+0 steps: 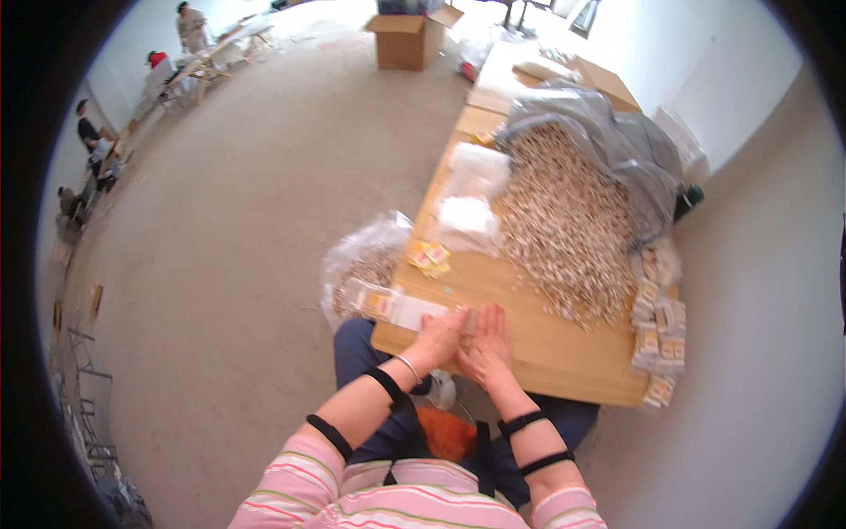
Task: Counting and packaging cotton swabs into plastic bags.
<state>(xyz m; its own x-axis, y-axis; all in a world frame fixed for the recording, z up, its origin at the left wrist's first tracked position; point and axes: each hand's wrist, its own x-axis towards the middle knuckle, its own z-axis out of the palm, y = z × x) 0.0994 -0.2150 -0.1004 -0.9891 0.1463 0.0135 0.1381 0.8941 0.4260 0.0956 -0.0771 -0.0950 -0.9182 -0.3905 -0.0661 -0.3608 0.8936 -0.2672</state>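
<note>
Both my hands are at the near edge of the wooden table. My left hand is closed, its fingers bent against something small and brownish that I cannot make out. My right hand lies beside it with fingers stretched out flat, its inner edge close to the same spot. Left of my left hand lies a flat white rectangular piece, and at its far end a clear packet with a yellow-and-white card. Several small yellow cards lie loose beyond them.
A large heap of small brown-and-white pieces spreads over the table, partly under a grey plastic sheet. Clear plastic bags lie left of it. Filled packets line the right edge. An open clear sack stands left of the table.
</note>
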